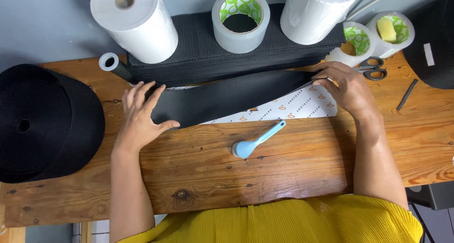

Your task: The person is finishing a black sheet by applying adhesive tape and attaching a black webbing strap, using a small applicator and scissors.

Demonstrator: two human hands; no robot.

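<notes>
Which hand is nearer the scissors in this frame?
Right. The right hand rests on the black strip's end, just beside the scissors. The left hand presses the strip's opposite end, far across the table.

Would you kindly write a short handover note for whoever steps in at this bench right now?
Left hand: open, flat on the left end of the black strip.
Right hand: fingertips pinching the strip's right end over the white printed sheet.
The strip lies across the wooden table, in front of the stack of black pieces.
Blue brush lies untouched near the table's middle; scissors lie at the right.
Done: strip laid over the sheet.
Left: cannot tell whether the strip is stuck down.
</notes>
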